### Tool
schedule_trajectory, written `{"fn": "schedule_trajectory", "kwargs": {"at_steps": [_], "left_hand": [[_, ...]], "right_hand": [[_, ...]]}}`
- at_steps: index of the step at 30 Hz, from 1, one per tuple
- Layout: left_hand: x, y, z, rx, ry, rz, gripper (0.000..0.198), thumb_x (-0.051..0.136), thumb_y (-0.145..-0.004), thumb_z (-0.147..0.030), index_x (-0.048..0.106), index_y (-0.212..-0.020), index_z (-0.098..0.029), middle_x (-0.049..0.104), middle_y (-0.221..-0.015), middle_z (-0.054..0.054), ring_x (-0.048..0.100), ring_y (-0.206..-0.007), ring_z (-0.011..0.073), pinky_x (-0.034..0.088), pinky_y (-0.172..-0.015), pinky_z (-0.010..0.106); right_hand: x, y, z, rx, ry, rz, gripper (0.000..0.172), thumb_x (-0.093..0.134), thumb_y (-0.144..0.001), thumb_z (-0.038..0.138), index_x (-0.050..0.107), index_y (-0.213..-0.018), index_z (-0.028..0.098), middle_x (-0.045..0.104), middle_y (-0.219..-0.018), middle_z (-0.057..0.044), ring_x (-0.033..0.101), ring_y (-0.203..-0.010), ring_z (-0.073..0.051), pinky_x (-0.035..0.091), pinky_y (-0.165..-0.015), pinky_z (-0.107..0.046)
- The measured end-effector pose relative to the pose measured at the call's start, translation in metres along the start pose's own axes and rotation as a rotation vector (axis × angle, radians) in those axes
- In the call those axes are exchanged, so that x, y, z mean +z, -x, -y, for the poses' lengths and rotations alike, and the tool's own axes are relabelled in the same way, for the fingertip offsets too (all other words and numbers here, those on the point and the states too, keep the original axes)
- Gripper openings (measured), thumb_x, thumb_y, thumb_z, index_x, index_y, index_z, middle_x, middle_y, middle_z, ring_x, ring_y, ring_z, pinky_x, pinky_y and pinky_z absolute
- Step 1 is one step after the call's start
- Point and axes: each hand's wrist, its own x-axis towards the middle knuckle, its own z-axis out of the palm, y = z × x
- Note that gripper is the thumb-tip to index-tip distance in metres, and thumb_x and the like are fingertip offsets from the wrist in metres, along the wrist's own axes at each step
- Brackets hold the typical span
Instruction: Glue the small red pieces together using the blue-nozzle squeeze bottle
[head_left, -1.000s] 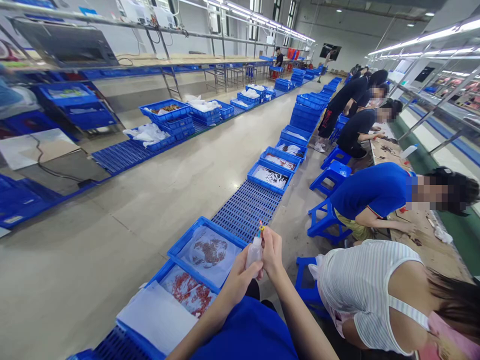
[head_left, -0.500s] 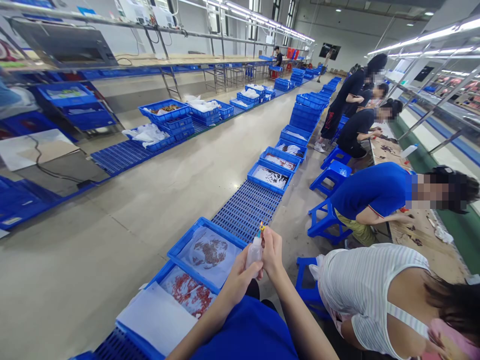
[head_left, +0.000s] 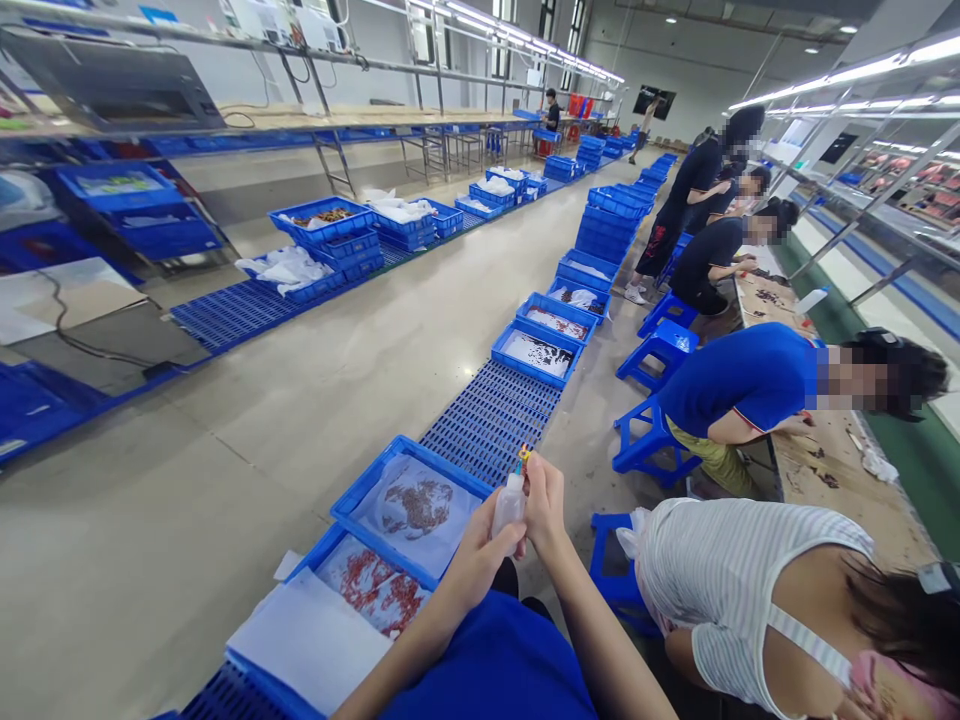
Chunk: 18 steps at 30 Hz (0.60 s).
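Observation:
My left hand (head_left: pixel 478 550) is wrapped round a small translucent bottle (head_left: pixel 508 508) with a thin blue-green tip, held upright in front of my body. Close against it on the right, my right hand (head_left: pixel 544 500) pinches a small yellow-orange piece (head_left: pixel 524 455) at the bottle's tip. The piece is too small to make out in detail. Below and left of my hands lie a blue tray with brown bits on a white sheet (head_left: pixel 367 505) and a blue tray with red pieces (head_left: pixel 330 550), partly covered by white paper (head_left: pixel 304 635).
People sit and stand along a workbench (head_left: pixel 862 490) at the right, the closest in a striped top (head_left: pixel 727 580). Blue stools (head_left: pixel 652 440) stand beside them. More blue trays (head_left: pixel 536 350) run in a row ahead, on slatted blue pallets (head_left: pixel 487 420). Stacked crates (head_left: pixel 337 240) stand at the left.
The view has shifted slightly, so the surroundings sit a little further left. Both hands keep nearly the same pose round the bottle and the small piece. The person in the striped top has moved a little.

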Motion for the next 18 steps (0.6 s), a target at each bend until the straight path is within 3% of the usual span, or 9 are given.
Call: {"fn": "schedule_trajectory", "kwargs": {"at_steps": [18], "left_hand": [[0.0022, 0.0038, -0.0064, -0.029, -0.014, -0.016, 0.017, 0.058, -0.072, -0.032, 0.056, -0.081, -0.019, 0.052, -0.057, -0.004, 0.048, -0.051, 0.0127, 0.042, -0.054, 0.026]], "right_hand": [[0.0006, 0.0025, 0.0008, 0.022, -0.025, -0.018, 0.050, 0.034, -0.089, 0.059, 0.036, -0.055, 0.022, 0.031, -0.051, 0.005, 0.027, -0.048, -0.010, 0.025, -0.046, -0.025]]}}
